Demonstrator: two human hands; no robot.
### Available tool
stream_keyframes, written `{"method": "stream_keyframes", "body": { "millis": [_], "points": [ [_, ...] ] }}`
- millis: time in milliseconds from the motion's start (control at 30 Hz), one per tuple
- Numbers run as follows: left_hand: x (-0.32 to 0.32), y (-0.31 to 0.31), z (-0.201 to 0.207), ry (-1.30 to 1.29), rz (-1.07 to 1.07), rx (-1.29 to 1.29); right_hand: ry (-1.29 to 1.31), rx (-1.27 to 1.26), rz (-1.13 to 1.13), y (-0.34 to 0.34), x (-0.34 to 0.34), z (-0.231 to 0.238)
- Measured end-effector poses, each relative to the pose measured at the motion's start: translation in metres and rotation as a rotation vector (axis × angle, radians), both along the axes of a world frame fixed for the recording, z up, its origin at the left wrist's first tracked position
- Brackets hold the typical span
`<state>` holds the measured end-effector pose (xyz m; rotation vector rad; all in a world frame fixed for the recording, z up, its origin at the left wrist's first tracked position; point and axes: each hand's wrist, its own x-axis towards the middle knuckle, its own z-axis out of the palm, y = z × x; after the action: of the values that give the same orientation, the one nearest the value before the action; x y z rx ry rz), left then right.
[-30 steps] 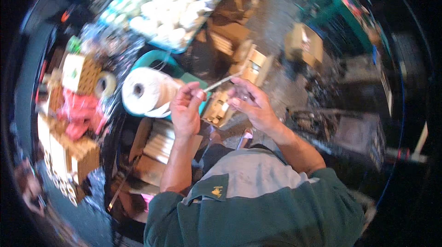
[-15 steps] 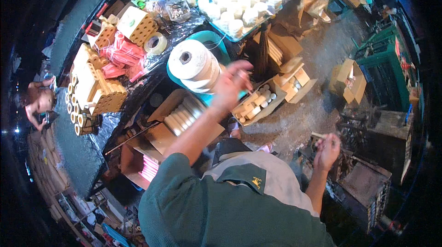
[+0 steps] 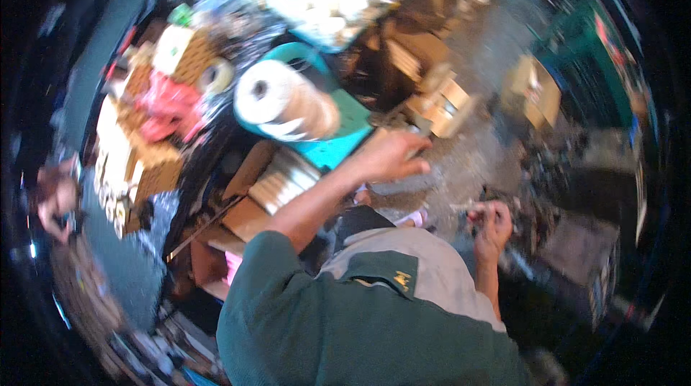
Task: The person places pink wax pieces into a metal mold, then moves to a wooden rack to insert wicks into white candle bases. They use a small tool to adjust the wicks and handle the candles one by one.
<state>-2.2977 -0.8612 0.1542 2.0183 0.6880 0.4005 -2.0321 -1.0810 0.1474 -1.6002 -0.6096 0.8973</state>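
Note:
My left hand point(image 3: 392, 157) reaches past a teal stool point(image 3: 338, 142), its fingers apart and slightly bent; I make out nothing in them, though motion smears the picture. Just left of it, a large spool of white cord point(image 3: 306, 109) lies tilted on the stool. My right hand point(image 3: 493, 226) is closed at the right of my body, pinching a thin pale stick point(image 3: 461, 207) whose tip points left. Beneath my left forearm, a cardboard box point(image 3: 248, 219) holds a row of pale rods point(image 3: 284, 183).
A blue tray point(image 3: 331, 39) crowded with white pieces is at the back. Yellow blocks with holes point(image 3: 158, 177) and pink plastic point(image 3: 169, 109) cover the left table. Cardboard boxes point(image 3: 450, 109) stand on the floor, with dark metal equipment point(image 3: 576, 249) at right. Another person point(image 3: 57, 202) is far left.
My left hand has moved from beside the spool toward me and to the right. The whole view has shifted and blurred. My right hand still holds the stick.

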Motion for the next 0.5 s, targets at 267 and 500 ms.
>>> {"method": "stream_keyframes", "body": {
  "millis": [267, 500],
  "points": [
    [0.172, -0.107, 0.041, -0.087, -0.403, -0.140, -0.003, 0.193, -0.090, -0.055, 0.049, 0.039],
    [0.292, -0.185, 0.054, -0.018, -0.669, -0.134, 0.083, 0.336, -0.258, -0.173, 0.127, 0.048]
  ]
}}
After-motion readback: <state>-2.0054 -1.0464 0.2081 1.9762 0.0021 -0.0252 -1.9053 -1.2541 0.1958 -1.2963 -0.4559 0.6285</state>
